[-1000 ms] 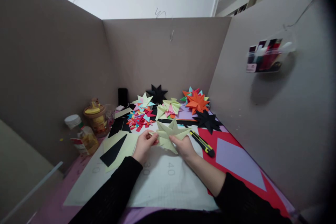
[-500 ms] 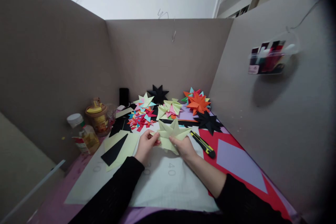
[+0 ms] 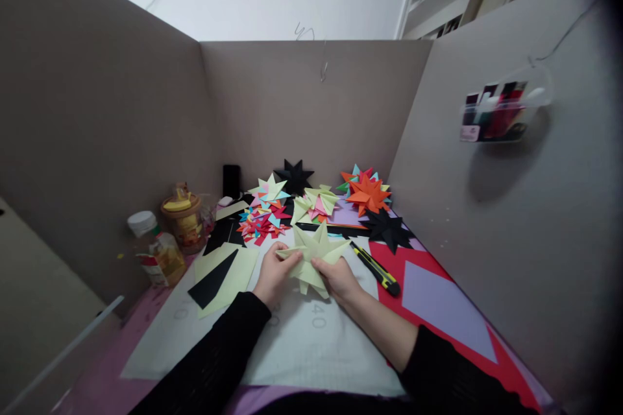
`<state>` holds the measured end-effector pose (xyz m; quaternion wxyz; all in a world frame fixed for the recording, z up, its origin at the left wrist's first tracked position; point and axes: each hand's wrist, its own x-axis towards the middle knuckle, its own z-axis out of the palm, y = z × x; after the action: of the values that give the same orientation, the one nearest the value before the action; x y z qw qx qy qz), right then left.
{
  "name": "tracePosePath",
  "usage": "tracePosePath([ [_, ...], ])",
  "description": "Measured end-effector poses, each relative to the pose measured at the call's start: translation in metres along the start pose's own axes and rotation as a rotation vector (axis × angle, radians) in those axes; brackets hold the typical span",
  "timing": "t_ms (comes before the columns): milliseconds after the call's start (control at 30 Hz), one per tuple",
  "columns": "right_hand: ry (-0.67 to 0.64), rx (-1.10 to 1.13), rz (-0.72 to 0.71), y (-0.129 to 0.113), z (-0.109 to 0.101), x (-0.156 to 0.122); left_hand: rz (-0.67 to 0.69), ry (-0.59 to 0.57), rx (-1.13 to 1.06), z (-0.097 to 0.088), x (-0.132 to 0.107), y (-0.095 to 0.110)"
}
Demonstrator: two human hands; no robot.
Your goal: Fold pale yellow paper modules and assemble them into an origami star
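Note:
A pale yellow-green folded paper star point(image 3: 316, 248) is held between my two hands over the white mat point(image 3: 321, 356). My left hand point(image 3: 275, 272) pinches its left side, thumb on top. At the right, my right hand point(image 3: 339, 277) grips the lower edge, its thumb pressed near the star's middle. The fingers of both hands are partly hidden under the paper. Just right of my right hand lies a yellow and black utility knife point(image 3: 377, 270). Pale green paper sheets point(image 3: 236, 282) and a black paper piece point(image 3: 213, 279) lie left of my left hand.
Folded stars, including an orange star point(image 3: 368, 194) and black stars point(image 3: 293, 176), stand at the back. A honey-coloured bottle point(image 3: 160, 253) and a brown jar point(image 3: 185, 224) are on the left. Red paper point(image 3: 389, 305) and a lavender sheet point(image 3: 442, 305) lie right. Grey panels point(image 3: 311, 104) surround the table.
The paper star has tipped and turned a little, so more of its lower points show. My thumbs have shifted slightly on it, while both hands keep hold.

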<state>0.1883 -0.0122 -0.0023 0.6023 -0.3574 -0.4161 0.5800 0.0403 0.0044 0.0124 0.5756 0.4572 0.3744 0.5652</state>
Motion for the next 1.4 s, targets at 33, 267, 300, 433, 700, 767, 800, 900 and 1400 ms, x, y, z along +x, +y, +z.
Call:
tracePosePath([
  [33, -0.009, 0.001, 0.002, 0.000, -0.001, 0.000, 0.011, 0.016, 0.005, 0.000, 0.000, -0.001],
  [267, 0.124, -0.102, 0.021, 0.004, -0.011, 0.004, 0.041, 0.033, 0.035, -0.003, 0.003, -0.002],
  [300, 0.141, -0.103, 0.019, 0.005, -0.011, 0.005, 0.055, 0.031, 0.048, -0.004, 0.004, -0.003],
  [433, 0.197, -0.086, 0.018, 0.004, -0.008, 0.005, 0.091, 0.076, 0.096, -0.008, 0.010, -0.012],
  [700, 0.224, -0.070, -0.026, 0.004, -0.001, 0.001, 0.035, 0.248, -0.096, -0.004, 0.010, -0.015],
  [767, 0.219, -0.073, -0.017, 0.006, -0.001, 0.001, 0.019, 0.257, -0.142, -0.001, 0.009, -0.014],
  [800, 0.214, -0.072, -0.013, 0.006, 0.000, 0.001, 0.012, 0.261, -0.155, 0.000, 0.008, -0.013],
  [900, 0.211, -0.059, -0.010, 0.006, 0.003, 0.000, -0.004, 0.283, -0.190, 0.003, 0.006, -0.013],
  [1400, 0.234, -0.015, -0.003, 0.011, 0.006, 0.001, -0.037, 0.264, -0.222, 0.013, -0.001, -0.012],
])
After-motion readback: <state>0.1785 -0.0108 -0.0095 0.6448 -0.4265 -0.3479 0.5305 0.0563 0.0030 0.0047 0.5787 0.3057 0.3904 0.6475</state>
